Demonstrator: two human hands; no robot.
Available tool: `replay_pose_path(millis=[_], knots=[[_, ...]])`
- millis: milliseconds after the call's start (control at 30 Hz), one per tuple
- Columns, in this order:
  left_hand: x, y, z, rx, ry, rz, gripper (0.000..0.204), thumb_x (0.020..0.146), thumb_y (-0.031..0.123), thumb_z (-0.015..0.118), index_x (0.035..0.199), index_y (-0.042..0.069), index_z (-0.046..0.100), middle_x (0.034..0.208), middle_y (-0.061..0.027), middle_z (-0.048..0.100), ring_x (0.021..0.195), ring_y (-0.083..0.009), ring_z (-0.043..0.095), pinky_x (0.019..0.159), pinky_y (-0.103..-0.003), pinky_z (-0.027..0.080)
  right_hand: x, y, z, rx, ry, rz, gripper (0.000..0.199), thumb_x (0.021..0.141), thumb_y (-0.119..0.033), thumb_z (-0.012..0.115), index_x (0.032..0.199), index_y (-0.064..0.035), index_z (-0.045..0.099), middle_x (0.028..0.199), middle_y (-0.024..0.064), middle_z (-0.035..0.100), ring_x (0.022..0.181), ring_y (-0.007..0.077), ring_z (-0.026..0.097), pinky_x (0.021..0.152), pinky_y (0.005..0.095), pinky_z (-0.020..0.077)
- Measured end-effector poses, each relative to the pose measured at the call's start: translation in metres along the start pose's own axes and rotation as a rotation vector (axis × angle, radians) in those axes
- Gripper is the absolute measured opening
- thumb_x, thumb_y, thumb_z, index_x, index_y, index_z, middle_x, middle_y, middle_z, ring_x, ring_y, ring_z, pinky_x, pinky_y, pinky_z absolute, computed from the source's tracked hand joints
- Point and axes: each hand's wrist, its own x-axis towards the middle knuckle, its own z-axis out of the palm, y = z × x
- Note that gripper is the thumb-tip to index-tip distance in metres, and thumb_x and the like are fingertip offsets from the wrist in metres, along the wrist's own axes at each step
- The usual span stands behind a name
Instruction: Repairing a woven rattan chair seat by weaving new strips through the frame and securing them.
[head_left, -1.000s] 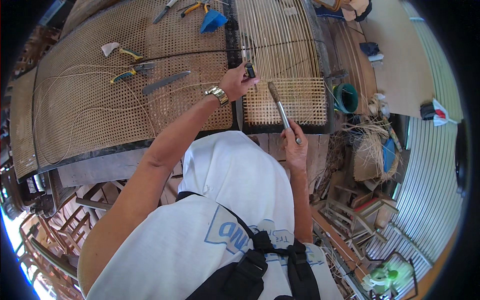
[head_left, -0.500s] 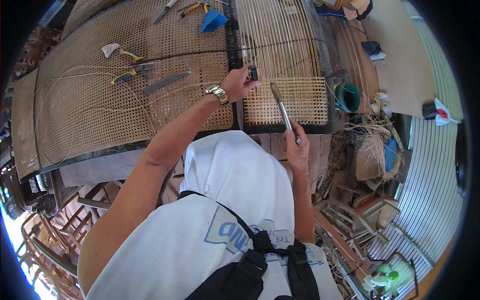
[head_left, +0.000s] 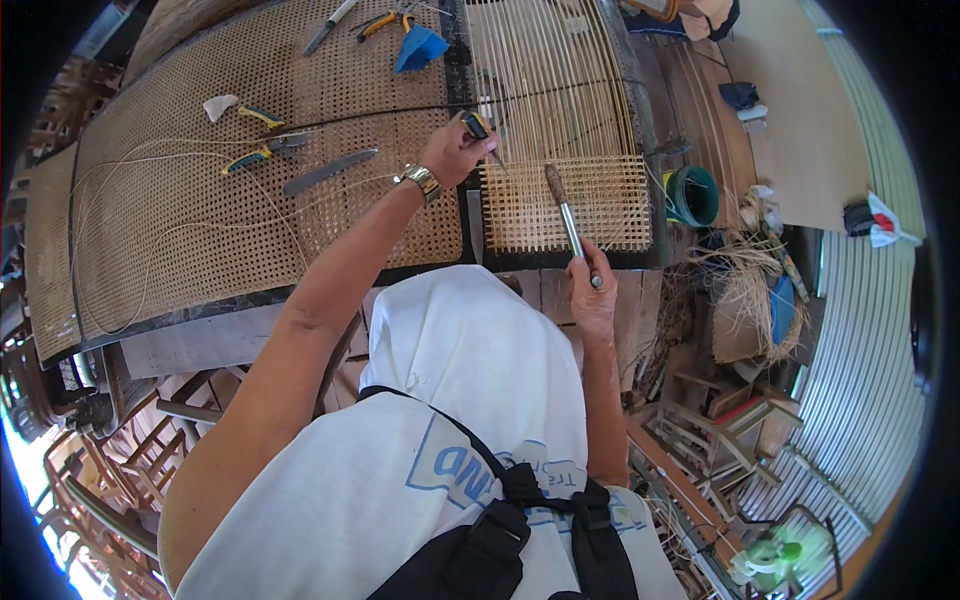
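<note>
Your left hand point(head_left: 452, 158) grips a black-and-yellow tool point(head_left: 475, 125), right hand point(head_left: 592, 285) a metal-shafted tool point(head_left: 572, 228) by the near cane weave point(head_left: 600, 205), so probably mid-weaving, next move likely wants even strands point(head_left: 545, 75).

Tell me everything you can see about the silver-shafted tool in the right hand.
The silver-shafted tool is slim and straight, with a shiny, metal-looking shaft and a brown head; whether that is bristle or wood is too small to tell. The right hand has its grip near the lower end, where a round butt shows by the thumb and fingers. The tool slants away from the person, head slightly to the left, over the woven cane. Whether the head touches the weave is unclear.
</note>
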Motion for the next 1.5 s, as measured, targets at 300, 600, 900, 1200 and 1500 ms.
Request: replay_pose_path(millis=[300,600,900,1200,1500], knots=[[0.008,0.038,0.013,0.407,-0.283,0.166,0.033,0.094,0.026,0.07,0.114,0.002,0.058,0.075,-0.0113,0.069,0.068,-0.0292,0.07,0.065,-0.039,0.052,0.018,0.005,0.02,-0.028,-0.055,-0.077,0.034,0.1,-0.011,0.057,0.132,-0.0003,0.059,0.082,-0.0018,0.057,0.065,0.0034,0.047,0.056,0.02,0.0399],[0.023,0.027,0.005,0.426,-0.233,0.187,0.029,0.095,0.025,0.069,0.113,0.005,0.059,0.079,-0.0101,0.071,0.069,-0.0246,0.071,0.065,-0.037,0.053,0.027,-0.003,0.013,0.001,0.011,-0.046,0.032,0.099,-0.011,0.058,0.128,0.0015,0.061,0.084,0.0003,0.06,0.076,0.0069,0.053,0.067,0.0237,0.0459],[0.031,0.003,0.001,0.449,-0.184,0.239,0.038,0.094,0.027,0.069,0.118,0.001,0.057,0.081,-0.014,0.073,0.072,-0.0294,0.072,0.064,-0.04,0.054,0.03,-0.005,0.026,-0.088,-0.021,-0.143,0.03,0.1,-0.01,0.057,0.128,-0.0003,0.061,0.083,0.0004,0.06,0.074,0.0065,0.054,0.064,0.0238,0.0463],[0.026,0.019,0.004,0.421,-0.239,0.142,0.046,0.094,0.028,0.07,0.126,-0.002,0.054,0.089,-0.0149,0.075,0.08,-0.0301,0.074,0.071,-0.04,0.056,0.054,-0.007,0.028,-0.209,-0.182,-0.188,0.03,0.098,-0.012,0.06,0.126,-0.0009,0.062,0.087,0.0029,0.061,0.076,0.0078,0.055,0.066,0.0249,0.0472],[0.018,0.031,0.003,0.42,-0.191,0.161,0.029,0.092,0.026,0.071,0.112,0.008,0.063,0.085,-0.0129,0.073,0.081,-0.0279,0.074,0.072,-0.039,0.056,0.051,-0.004,0.015,-0.103,-0.019,-0.106,0.032,0.097,-0.014,0.061,0.125,0.0014,0.062,0.089,0.0045,0.063,0.077,0.0085,0.055,0.068,0.0249,0.047]])
